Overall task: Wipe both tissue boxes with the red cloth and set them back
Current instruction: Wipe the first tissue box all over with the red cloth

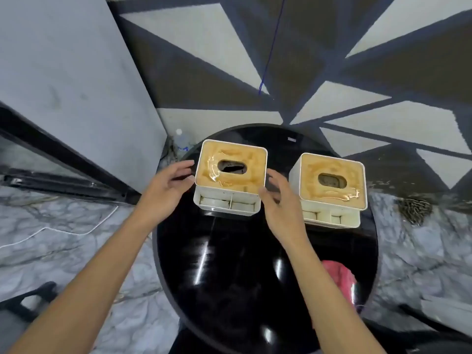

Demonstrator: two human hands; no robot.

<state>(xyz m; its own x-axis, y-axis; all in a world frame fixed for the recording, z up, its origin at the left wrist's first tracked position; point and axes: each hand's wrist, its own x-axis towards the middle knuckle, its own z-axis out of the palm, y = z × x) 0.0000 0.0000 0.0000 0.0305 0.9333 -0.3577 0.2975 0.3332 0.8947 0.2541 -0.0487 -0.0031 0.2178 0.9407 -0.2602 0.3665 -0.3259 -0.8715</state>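
Note:
Two white tissue boxes with tan wooden lids stand on a round glossy black table. The left tissue box is at the table's far side, the right tissue box beside it. My left hand is at the left box's left side, fingers loosely spread, fingertips at or just off its wall. At the same box's right front corner is my right hand, relaxed, thumb near the corner. Neither hand grips anything. The red cloth lies crumpled on the table's near right, partly behind my right forearm.
A clear plastic bottle stands on the floor just beyond the table's left edge. A grey wall panel rises at left. Patterned carpet lies beyond the table, marble floor on both sides. A thin white cable runs across the floor at left.

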